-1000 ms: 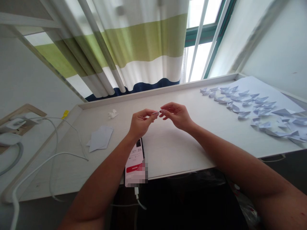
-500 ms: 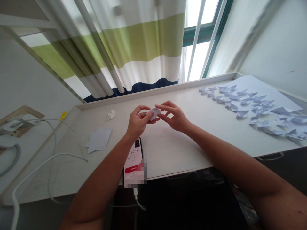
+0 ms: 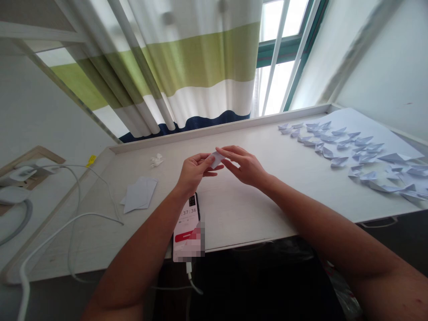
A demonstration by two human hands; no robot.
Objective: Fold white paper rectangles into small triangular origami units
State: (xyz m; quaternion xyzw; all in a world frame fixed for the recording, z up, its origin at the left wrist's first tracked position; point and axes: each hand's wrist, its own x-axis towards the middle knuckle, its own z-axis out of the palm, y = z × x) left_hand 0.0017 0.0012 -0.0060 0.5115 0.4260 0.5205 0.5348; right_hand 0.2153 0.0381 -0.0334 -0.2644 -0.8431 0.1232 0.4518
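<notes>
Above the middle of the white table (image 3: 240, 214), a small piece of paper (image 3: 217, 159) is held up between the two hands, clear of the surface. The left hand (image 3: 195, 171) grips it between thumb and fingers; the right hand (image 3: 245, 165) is loosely curved, fingertips at the paper's upper corner, and whether they pinch it or merely rest there I cannot tell. Judging by its compact outline, this piece is partly folded, though its creases are too small to read. Off to the right, many folded paper shapes (image 3: 339, 162), pointed at the ends, lie in loose rows, some on a large white sheet (image 3: 357, 118); these look finished. On the left side, a few flat paper sheets (image 3: 142, 194) lie overlapping, apparently unfolded. Most of the visible paper therefore seems done, with the piece in hand unfinished and that short stack untouched; how many sheets it contains is unclear.
</notes>
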